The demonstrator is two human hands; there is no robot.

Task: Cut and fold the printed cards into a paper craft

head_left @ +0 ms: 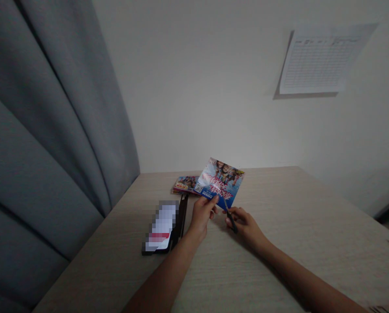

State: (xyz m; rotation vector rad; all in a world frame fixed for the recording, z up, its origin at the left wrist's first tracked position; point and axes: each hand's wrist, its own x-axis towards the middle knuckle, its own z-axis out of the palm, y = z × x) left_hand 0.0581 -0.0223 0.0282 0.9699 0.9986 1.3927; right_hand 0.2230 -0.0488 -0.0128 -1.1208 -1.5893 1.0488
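Scissors meeting the lower edge of a leaflet held above the counter (295, 217).

Past the curtain (51, 130), a phone (162, 226) and a dark strip (182, 213) lie just beside the left hand (202, 215), which pinches the leaflet (220, 180) by its bottom edge, tilted up off the counter. The right hand (245, 224) is closed around the scissors (229, 215), blades at the paper; the cut looks barely begun and calls for a taut sheet. More leaflets (184, 184) lie behind, clear of the blades.

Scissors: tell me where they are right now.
Head view, centre: the scissors sit in the right hand, blades at the lower edge of the blue flyer that the left hand holds.
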